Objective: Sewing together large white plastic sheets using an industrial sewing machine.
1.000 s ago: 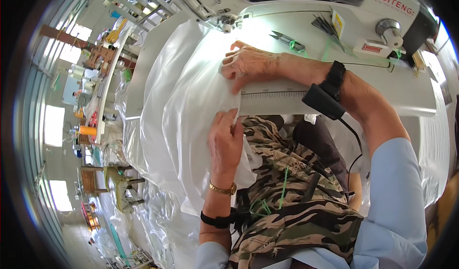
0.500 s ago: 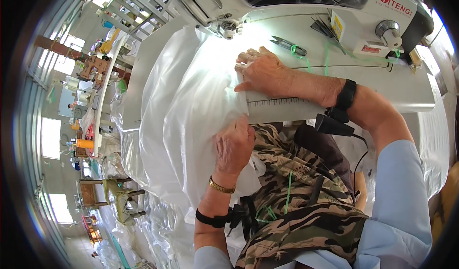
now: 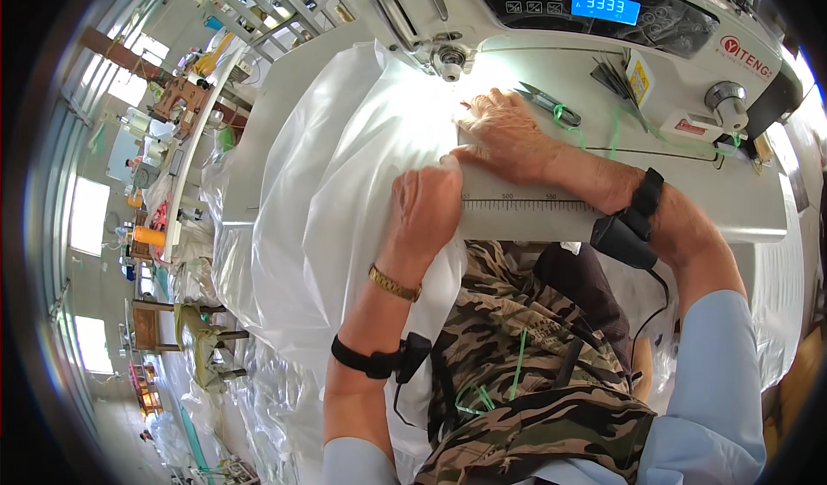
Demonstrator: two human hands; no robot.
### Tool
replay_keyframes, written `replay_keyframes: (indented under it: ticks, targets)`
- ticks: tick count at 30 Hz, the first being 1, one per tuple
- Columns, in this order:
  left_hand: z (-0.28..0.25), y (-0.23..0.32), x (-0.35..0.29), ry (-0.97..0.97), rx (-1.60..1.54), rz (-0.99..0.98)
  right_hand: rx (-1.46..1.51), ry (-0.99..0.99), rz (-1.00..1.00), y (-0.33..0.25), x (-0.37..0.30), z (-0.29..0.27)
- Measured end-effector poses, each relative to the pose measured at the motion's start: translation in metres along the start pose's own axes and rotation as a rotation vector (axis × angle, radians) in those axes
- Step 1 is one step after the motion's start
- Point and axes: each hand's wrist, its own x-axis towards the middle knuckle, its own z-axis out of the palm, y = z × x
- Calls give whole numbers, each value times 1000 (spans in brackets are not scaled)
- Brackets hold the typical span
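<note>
A translucent white plastic sheet (image 3: pixel 336 175) lies over the left of the sewing machine's bed, hanging down beside my lap. My left hand (image 3: pixel 426 205) is closed on its right edge, the fingertips pinching it. Just beyond, my right hand (image 3: pixel 508 136) bears on the same edge below the sewing head, its fingers bent and pressed together on the sheet, thumb towards my left hand. The white sewing machine (image 3: pixel 594 20) stands at the far side, its lamp glaring over the stitching area, so the needle is hard to make out.
Thread snips (image 3: pixel 551 103) with green string lie right of the sewing head. Dark thin strips (image 3: pixel 616 84) rest against the machine. A printed ruler scale (image 3: pixel 525 203) runs along the near bed edge. At the left are a wooden stool (image 3: pixel 155 326) and another worktable (image 3: pixel 198 115).
My left hand has moved up along the sheet's edge, close to my right hand. The right hand's fingers are drawn in more. The whole view has shifted a little.
</note>
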Motion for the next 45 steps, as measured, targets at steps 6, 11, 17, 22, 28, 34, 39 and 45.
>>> replay_keyframes:
  ticks: [6,11,17,22,28,34,39,45]
  targets:
    - [4,-9,36,-121,0,-140,-26,-16,6,1,4,-2]
    - [12,-12,42,-41,-71,-163,-26,-54,-57,7,5,-3]
    - [-4,17,3,-191,-73,-285,82,-112,69,6,5,-16]
    - [-3,11,-5,15,-169,-195,60,-165,91,-2,6,-25]
    - [7,-1,9,59,-163,-166,-12,35,42,-1,3,-7]
    - [11,-11,25,69,-171,-198,-74,-82,-1,1,6,2]
    - [12,-14,36,33,-147,-234,-19,-30,-5,-1,5,3]
    - [14,-13,46,-52,-88,-265,34,19,37,-1,4,6]
